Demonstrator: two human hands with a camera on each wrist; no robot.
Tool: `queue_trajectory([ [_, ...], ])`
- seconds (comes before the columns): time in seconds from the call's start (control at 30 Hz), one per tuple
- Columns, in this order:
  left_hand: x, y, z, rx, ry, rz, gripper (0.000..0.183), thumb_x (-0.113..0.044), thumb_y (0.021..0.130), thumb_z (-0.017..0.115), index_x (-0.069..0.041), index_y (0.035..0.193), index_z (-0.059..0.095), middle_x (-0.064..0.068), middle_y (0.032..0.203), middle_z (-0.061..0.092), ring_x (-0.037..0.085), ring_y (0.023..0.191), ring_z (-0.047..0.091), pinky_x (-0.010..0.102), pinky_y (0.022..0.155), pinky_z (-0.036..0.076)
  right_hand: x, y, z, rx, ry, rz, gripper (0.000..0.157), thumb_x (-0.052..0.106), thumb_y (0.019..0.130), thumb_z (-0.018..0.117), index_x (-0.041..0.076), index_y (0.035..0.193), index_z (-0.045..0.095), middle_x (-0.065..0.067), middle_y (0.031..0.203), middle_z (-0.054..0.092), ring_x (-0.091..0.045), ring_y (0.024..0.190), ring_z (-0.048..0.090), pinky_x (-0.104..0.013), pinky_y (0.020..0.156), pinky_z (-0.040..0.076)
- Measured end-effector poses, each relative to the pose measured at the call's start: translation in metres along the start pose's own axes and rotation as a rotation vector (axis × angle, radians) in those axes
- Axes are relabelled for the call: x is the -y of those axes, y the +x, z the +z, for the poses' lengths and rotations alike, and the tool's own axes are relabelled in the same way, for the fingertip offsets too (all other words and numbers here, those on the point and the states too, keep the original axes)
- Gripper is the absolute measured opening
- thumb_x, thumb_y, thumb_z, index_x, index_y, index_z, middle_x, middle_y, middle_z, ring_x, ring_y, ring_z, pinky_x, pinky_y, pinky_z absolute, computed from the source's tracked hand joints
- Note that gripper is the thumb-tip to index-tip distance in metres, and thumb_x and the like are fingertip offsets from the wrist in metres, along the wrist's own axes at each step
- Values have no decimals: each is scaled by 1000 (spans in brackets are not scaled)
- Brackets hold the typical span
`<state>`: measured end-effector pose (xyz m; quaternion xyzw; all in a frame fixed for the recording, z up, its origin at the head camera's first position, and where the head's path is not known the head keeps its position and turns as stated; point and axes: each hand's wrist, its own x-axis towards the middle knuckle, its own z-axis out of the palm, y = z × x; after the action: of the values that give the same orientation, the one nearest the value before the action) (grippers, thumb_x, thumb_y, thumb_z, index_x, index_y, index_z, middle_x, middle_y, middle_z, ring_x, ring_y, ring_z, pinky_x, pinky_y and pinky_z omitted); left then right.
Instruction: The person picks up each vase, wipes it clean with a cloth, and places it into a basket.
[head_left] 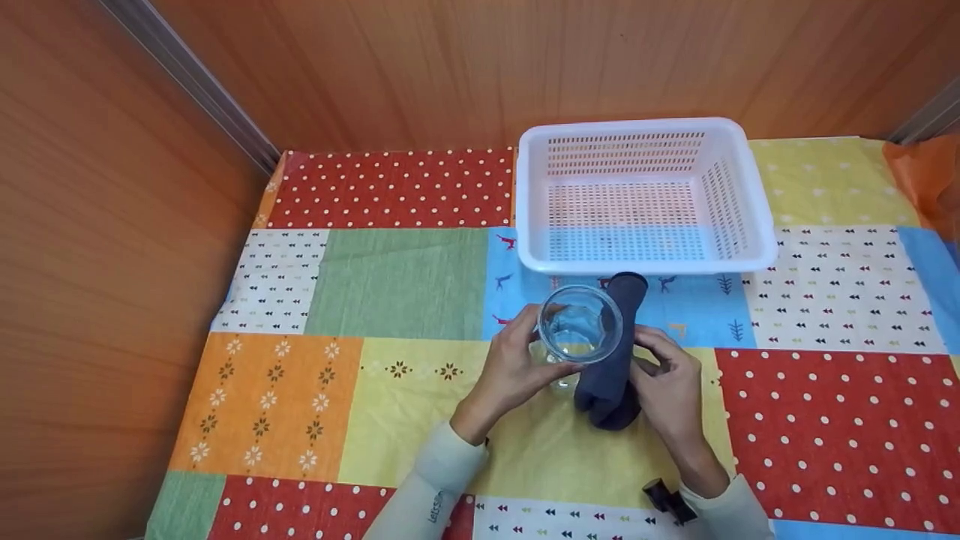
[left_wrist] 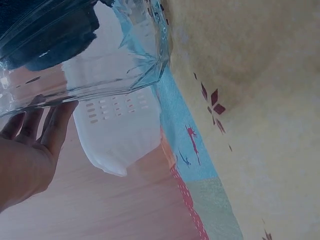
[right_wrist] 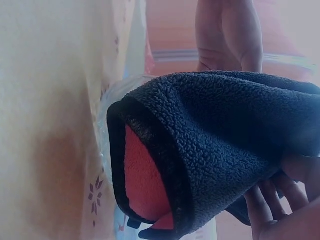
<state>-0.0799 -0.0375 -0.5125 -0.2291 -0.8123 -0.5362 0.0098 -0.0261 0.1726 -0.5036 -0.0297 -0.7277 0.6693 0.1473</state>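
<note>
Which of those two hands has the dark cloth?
The right hand: it grips the dark cloth, while the left hand holds the clear glass beside it.

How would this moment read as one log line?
left hand: holds clear glass container | right hand: holds dark cloth | white basket: on patchwork tablecloth, beyond hands

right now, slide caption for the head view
Left hand holds clear glass, right hand dark cloth, near white basket.
</note>
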Motion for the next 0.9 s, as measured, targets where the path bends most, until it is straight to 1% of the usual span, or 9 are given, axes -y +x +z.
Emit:
queue_trajectory([
  [0.07,0,1,-2,22,-17,0,73,-18,78,96,-4,140,59,16,133,66,37,123,66,36,98,59,0,0,0,7,-5,-5,29,-19,89,72,-10,116,75,-17,116,73,-5,114,69,-22,88,60],
  [0.13,0,1,-6,51,-51,-18,70,-16,81,93,-3,141,59,14,134,65,37,125,64,36,99,58,0,0,0,14,-3,-10,30,-19,89,72,-11,117,75,-15,117,73,-6,114,69,-22,88,60],
  [0.27,-2,4,-14,107,-174,-98,63,-9,83,89,-5,139,62,10,134,61,38,130,59,37,104,56,0,1,-1,28,2,-21,31,-20,89,71,-12,118,73,-12,116,73,-6,115,68,-22,88,60],
  [0.37,-6,8,-19,122,-270,-160,60,-4,81,91,-5,135,65,13,132,59,42,130,56,43,106,54,0,0,-1,33,5,-20,31,-19,89,71,-12,119,73,-9,116,73,-6,115,68,-22,88,60],
  [0.43,-9,9,-21,119,-307,-198,58,-1,79,91,-3,132,67,14,130,60,44,129,56,47,107,54,0,0,0,33,11,-16,31,-20,89,71,-11,119,73,-11,116,73,-6,115,68,-22,88,60],
  [0.57,-15,11,-23,101,-315,-260,57,0,76,93,-1,129,69,13,129,64,45,128,57,50,108,53,1,0,0,27,1,-9,31,-19,89,71,-7,117,75,-18,117,72,-6,113,68,-22,88,60],
  [0.63,-16,11,-23,87,-326,-283,57,1,76,92,-1,128,69,12,128,66,45,128,57,51,108,53,2,0,1,23,-9,-4,30,-19,89,71,-7,116,75,-18,117,72,-6,112,68,-22,87,60],
  [0.77,-17,9,-20,53,-367,-315,58,2,74,93,-2,127,70,10,127,69,43,128,60,50,110,52,4,1,1,21,-20,10,29,-18,89,71,-11,118,72,-8,114,73,-6,110,68,-22,87,60],
  [0.9,-18,8,-18,33,-385,-323,58,2,74,93,-4,126,70,7,126,70,33,125,63,48,110,51,6,2,0,20,-16,23,31,-18,90,71,-14,120,70,5,111,71,-6,109,69,-21,86,60],
])
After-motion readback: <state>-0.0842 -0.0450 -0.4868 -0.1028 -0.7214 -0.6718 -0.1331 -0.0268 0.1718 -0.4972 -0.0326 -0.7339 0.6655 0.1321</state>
